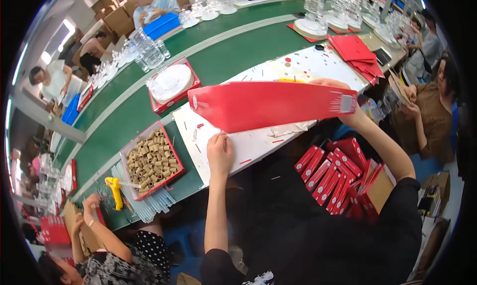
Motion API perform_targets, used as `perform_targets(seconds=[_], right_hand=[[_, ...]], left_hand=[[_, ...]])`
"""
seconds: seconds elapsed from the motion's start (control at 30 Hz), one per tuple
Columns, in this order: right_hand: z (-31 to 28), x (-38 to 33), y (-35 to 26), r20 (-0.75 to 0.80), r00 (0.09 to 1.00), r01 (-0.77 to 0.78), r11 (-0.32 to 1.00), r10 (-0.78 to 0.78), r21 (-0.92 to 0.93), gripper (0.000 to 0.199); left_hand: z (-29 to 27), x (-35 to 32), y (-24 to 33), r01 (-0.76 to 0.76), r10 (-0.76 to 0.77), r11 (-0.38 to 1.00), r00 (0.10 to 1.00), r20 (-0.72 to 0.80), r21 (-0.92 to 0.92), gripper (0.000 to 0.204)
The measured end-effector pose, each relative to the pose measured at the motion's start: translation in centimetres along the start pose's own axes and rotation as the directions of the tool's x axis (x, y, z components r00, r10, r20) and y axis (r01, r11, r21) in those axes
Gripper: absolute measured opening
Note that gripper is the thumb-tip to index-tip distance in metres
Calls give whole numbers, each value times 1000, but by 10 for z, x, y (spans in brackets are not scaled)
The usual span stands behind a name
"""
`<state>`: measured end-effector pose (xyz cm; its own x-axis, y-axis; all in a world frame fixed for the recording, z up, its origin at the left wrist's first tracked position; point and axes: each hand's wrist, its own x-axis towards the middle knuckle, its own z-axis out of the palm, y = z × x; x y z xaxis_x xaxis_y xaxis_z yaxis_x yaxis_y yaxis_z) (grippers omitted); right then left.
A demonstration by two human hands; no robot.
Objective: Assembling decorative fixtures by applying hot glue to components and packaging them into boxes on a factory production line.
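A long red cardboard piece (268, 106), with a pale label near its right end, is held up over the white work board (191, 143). Its right end is in my right hand (352, 115), whose fingers go partly behind the cardboard and show again at its top edge. My left hand (220, 153) is curled closed at the board's near edge, its knuckles by the cardboard's lower left corner. Whether it pinches that corner or something else, I cannot make out. Small red and tan scraps lie on the board around both hands.
Left of the board are a box of brown cardboard tubes (154, 161), a yellow glue gun (115, 190) and clear sticks (151, 205). Beyond stands a red box with white discs (171, 83). Red flat cards (355, 56) lie far right; red boxes (333, 175) sit low right. Co-workers sit on both sides.
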<state>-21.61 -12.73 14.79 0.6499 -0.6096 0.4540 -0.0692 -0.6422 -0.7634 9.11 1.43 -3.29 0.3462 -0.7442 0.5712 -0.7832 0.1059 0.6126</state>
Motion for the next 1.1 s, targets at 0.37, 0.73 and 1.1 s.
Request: perform_targets(seconds=[0.37, 0.73, 1.1], right_hand=[[11, 6, -16, 38, 993, 114, 979, -110, -166, 26], [63, 32, -54, 85, 939, 343, 903, -332, -258, 29], [230, 146, 29, 344, 920, -76, 947, 187, -312, 23]], left_hand=[[-24, -15, -49, 232, -217, 920, 973, 82, -317, 18], [-69, 8, 67, 388, -228, 759, 910, 346, -522, 29], [-31, -28, -20, 361, -382, 855, 924, 17, -372, 32]])
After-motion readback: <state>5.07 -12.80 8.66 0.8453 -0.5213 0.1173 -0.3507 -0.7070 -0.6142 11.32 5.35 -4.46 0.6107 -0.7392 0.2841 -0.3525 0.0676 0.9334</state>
